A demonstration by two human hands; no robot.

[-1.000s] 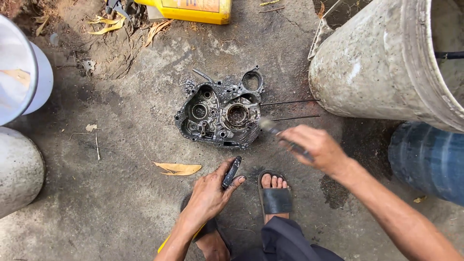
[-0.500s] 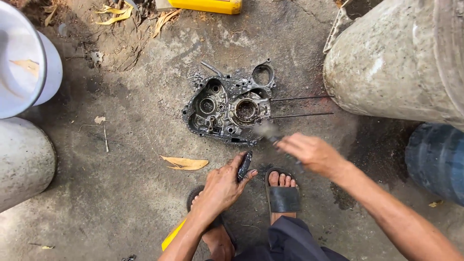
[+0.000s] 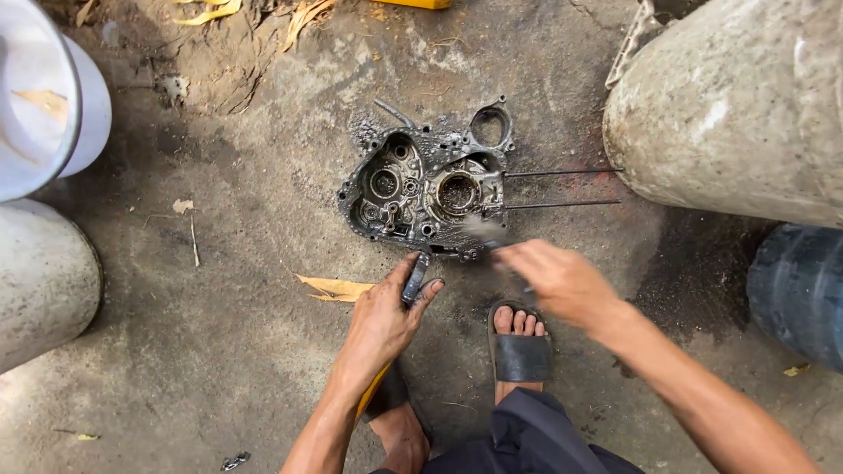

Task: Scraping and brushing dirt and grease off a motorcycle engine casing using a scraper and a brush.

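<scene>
A greasy, dark metal engine crankcase half [image 3: 426, 189] lies flat on the concrete ground, with two thin rods [image 3: 562, 188] sticking out to its right. My left hand [image 3: 384, 318] grips a small dark flat metal part [image 3: 415, 279] just below the case. My right hand [image 3: 555, 279] holds a blurred tool or brush [image 3: 486, 231] whose tip is at the case's lower right edge. My sandalled right foot [image 3: 519, 347] rests below the hands.
A large concrete cylinder [image 3: 729, 105] lies at the upper right, a dark blue drum [image 3: 799, 294] below it. A white bucket [image 3: 44, 96] and a grey concrete cylinder [image 3: 39, 281] stand at the left. Dry leaves [image 3: 334, 287] lie on the ground. A yellow container's edge [image 3: 421, 3] shows at the top.
My left hand has moved up toward the crankcase with the dark part. My right hand with the tool has shifted up and left to the case's edge. The view has tilted downward.
</scene>
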